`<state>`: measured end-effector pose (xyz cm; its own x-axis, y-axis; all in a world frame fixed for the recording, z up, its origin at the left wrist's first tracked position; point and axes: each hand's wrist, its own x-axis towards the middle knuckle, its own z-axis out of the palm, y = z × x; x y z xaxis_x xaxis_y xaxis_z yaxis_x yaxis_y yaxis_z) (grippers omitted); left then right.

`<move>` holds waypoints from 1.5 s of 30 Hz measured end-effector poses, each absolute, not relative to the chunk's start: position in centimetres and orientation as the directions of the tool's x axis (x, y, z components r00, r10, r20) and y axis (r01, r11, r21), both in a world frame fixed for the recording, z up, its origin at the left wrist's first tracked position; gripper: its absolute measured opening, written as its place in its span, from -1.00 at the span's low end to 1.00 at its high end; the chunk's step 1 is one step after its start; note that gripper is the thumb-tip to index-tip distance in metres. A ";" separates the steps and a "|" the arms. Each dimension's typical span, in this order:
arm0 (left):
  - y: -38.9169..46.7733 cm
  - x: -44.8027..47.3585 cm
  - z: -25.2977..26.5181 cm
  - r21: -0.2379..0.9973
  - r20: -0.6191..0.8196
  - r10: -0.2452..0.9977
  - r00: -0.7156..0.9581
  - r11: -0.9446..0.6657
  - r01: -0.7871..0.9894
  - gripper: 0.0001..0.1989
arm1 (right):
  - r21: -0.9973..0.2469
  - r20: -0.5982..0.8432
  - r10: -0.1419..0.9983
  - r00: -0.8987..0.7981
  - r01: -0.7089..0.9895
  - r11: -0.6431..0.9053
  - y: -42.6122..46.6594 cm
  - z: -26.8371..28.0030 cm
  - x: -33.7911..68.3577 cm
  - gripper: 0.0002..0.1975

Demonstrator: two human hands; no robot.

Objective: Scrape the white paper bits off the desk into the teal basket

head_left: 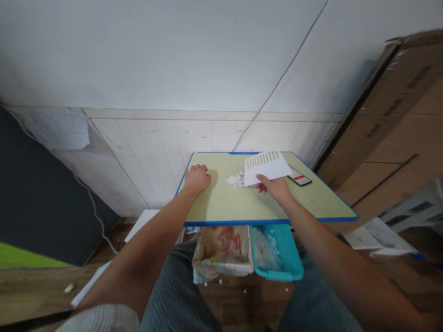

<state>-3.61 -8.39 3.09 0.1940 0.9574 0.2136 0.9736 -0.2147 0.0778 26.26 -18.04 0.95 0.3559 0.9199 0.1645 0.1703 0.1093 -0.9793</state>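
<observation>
My right hand (273, 186) grips the lower edge of a white card (265, 170), thumb on top and fingers underneath. A row of narrow slots runs along the card's far edge, and the card is held tilted above the table. Just left of it lies a loose pile of small pale pink-white pieces (236, 179), partly covered by the card. My left hand (198, 179) rests on the left part of the tabletop with its fingers curled under; whether anything is inside them is hidden. A phone (299, 177) with a lit screen lies right of the card, partly behind it.
The small pale-yellow table (221, 207) has a blue rim and stands against a white wall. Below its front edge are a lined bin (224, 267) and a turquoise bin (294, 265), between my knees. A large cardboard box (398, 115) leans at the right.
</observation>
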 end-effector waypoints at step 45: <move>-0.8 -0.9 1.2 0.240 0.272 0.913 0.304 -0.370 0.898 -0.61 | -0.826 0.216 0.970 -0.109 0.509 0.241 -16.3 1.5 24.6 -0.54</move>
